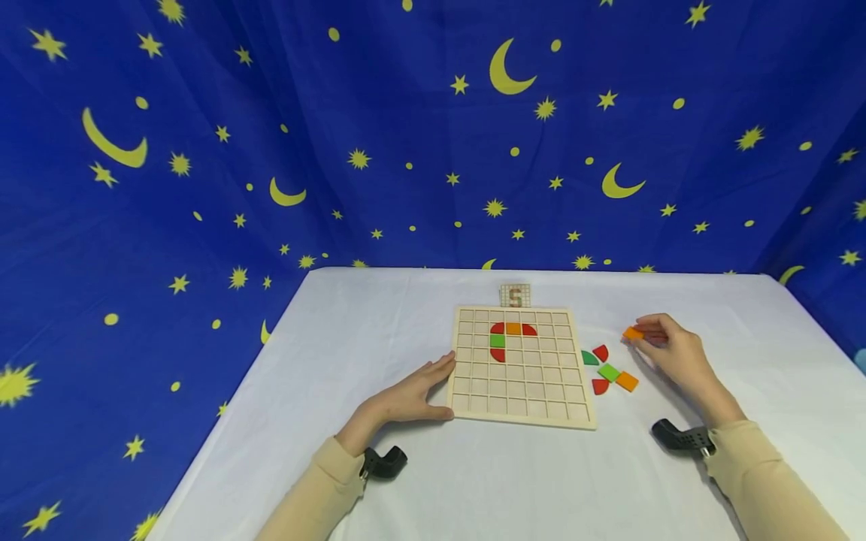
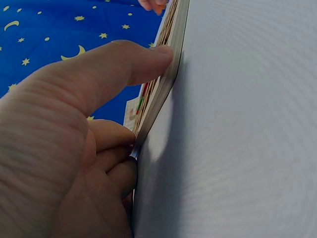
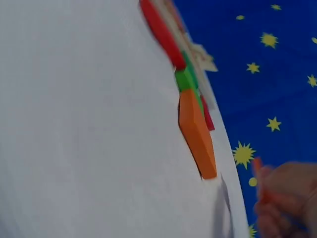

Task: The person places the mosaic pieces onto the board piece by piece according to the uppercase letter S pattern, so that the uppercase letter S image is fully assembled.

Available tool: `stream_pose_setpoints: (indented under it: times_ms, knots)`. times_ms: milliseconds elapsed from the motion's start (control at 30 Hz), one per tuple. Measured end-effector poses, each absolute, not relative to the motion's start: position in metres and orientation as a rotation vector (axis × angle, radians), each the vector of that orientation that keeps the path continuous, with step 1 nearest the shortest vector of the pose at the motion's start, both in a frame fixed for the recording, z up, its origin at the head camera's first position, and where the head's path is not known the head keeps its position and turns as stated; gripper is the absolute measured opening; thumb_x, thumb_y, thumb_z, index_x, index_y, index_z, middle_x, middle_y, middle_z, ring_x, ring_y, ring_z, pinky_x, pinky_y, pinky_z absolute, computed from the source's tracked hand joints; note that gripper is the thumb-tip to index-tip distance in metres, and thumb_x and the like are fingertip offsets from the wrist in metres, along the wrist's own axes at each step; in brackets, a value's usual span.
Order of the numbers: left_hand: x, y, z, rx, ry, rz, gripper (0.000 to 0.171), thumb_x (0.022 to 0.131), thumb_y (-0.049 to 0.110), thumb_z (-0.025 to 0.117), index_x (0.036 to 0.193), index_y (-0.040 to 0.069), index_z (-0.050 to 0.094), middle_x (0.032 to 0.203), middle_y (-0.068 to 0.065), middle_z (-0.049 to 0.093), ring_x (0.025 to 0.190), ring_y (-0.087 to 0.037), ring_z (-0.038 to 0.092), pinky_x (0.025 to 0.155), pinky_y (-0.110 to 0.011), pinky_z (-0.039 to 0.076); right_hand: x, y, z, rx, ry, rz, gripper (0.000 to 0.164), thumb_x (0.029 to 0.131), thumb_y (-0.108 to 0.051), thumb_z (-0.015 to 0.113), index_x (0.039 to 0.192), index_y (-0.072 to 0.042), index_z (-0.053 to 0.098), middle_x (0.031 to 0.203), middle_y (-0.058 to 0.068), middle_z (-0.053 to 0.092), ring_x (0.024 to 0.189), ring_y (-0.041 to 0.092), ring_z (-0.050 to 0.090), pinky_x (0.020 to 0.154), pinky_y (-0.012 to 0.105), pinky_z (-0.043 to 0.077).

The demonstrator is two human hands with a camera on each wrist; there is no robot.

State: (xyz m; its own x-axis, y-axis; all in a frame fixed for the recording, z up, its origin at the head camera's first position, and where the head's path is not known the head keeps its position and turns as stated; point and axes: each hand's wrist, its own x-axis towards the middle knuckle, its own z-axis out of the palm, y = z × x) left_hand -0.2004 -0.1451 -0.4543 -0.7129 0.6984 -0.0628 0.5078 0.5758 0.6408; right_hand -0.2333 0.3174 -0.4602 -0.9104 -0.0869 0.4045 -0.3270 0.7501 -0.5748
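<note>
A light wooden grid board (image 1: 541, 376) lies on the white table. Set in its upper left part are a row of red quarter-circle (image 1: 498, 328), orange square (image 1: 513, 329) and second red quarter-circle (image 1: 529, 330), with a green square (image 1: 498, 341) and a red quarter-circle (image 1: 498, 355) below. My left hand (image 1: 409, 394) touches the board's left edge, fingers extended and thumb at the near corner. To the right of the board, my right hand (image 1: 676, 357) pinches an orange square tile (image 1: 633, 333) above the table. The right wrist view shows that hand blurred.
Loose tiles lie right of the board: a dark green piece (image 1: 590, 358), two red pieces (image 1: 601, 352), a light green square (image 1: 609, 373) and an orange square (image 1: 628, 382). A small pattern card (image 1: 516, 296) sits behind the board. A starry blue curtain (image 1: 419, 188) hangs behind the table.
</note>
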Motion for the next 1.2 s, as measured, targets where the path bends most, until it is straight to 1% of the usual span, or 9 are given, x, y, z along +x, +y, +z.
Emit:
stream_pose_setpoints:
  times_ms: [100,167,333,433,533,633,767,967,1200]
  knots:
    - [-0.201,-0.145,-0.455,0.987,2.498,0.874,0.090,0.083,0.032,0.072,0.148,-0.002,0.020,0.157,-0.008,0.010,0.142,-0.017,0.009,0.115,-0.034,0.008,-0.235,0.313,-0.447,0.324,-2.575,0.986,0.031,0.085,-0.003,0.068,0.113,0.004,0.055,0.106,0.024,0.063,0.091,0.036,0.061,0.076,0.017,0.050]
    - [-0.201,-0.145,-0.455,0.990,2.496,0.873,0.090,0.083,0.032,0.072,0.148,-0.002,0.020,0.157,-0.009,0.010,0.142,-0.016,0.008,0.115,-0.033,0.008,-0.236,0.309,-0.437,0.320,-2.565,1.000,0.032,0.086,-0.007,0.068,0.114,0.002,0.055,0.107,0.022,0.063,0.092,0.034,0.061,0.079,0.026,0.051]
    - [-0.202,-0.146,-0.454,0.992,2.496,0.869,0.090,0.083,0.032,0.071,0.148,-0.003,0.020,0.156,-0.009,0.010,0.142,-0.017,0.008,0.115,-0.033,0.009,-0.238,0.289,-0.416,0.357,-2.572,1.027,0.035,0.087,-0.013,0.069,0.117,-0.001,0.055,0.110,0.018,0.063,0.095,0.029,0.061,0.082,0.030,0.051]
    - [-0.201,-0.146,-0.454,0.993,2.495,0.879,0.090,0.083,0.031,0.071,0.148,-0.003,0.020,0.156,-0.009,0.010,0.142,-0.018,0.009,0.115,-0.034,0.009,-0.239,0.273,-0.406,0.473,-2.544,1.051,0.034,0.086,-0.009,0.069,0.116,0.000,0.056,0.110,0.017,0.063,0.094,0.031,0.061,0.082,0.025,0.050]
    - [-0.201,-0.147,-0.454,1.000,2.500,0.872,0.090,0.083,0.031,0.072,0.148,-0.002,0.020,0.156,-0.010,0.010,0.142,-0.019,0.009,0.115,-0.035,0.009,-0.240,0.256,-0.401,0.579,-2.504,1.067,0.033,0.085,-0.006,0.070,0.115,-0.001,0.057,0.109,0.014,0.064,0.092,0.028,0.061,0.080,0.014,0.047]
    - [-0.201,-0.147,-0.454,1.002,2.507,0.857,0.090,0.083,0.031,0.071,0.148,-0.002,0.019,0.156,-0.010,0.010,0.142,-0.018,0.009,0.115,-0.034,0.009,-0.242,0.239,-0.399,0.668,-2.473,1.085,0.034,0.084,-0.004,0.071,0.115,-0.004,0.057,0.108,0.012,0.065,0.091,0.023,0.061,0.080,0.011,0.045]
    - [-0.201,-0.146,-0.455,0.993,2.510,0.847,0.090,0.083,0.031,0.071,0.148,-0.002,0.019,0.157,-0.009,0.009,0.142,-0.017,0.008,0.115,-0.033,0.009,-0.243,0.216,-0.399,0.761,-2.458,1.113,0.034,0.083,-0.004,0.071,0.114,-0.005,0.057,0.108,0.010,0.066,0.091,0.023,0.063,0.079,0.016,0.048]
    - [-0.201,-0.145,-0.455,0.992,2.506,0.849,0.089,0.084,0.031,0.071,0.148,-0.002,0.019,0.157,-0.009,0.010,0.142,-0.018,0.009,0.115,-0.033,0.008,-0.243,0.189,-0.402,0.835,-2.479,1.200,0.033,0.083,-0.004,0.072,0.113,-0.006,0.058,0.105,0.008,0.067,0.090,0.023,0.063,0.078,0.030,0.052]
    - [-0.201,-0.145,-0.455,0.996,2.506,0.844,0.089,0.084,0.030,0.071,0.148,-0.003,0.019,0.157,-0.009,0.009,0.142,-0.017,0.008,0.115,-0.032,0.008,-0.245,0.171,-0.414,0.901,-2.472,1.321,0.033,0.083,-0.005,0.071,0.113,-0.004,0.058,0.105,0.008,0.067,0.091,0.022,0.063,0.078,0.035,0.053]
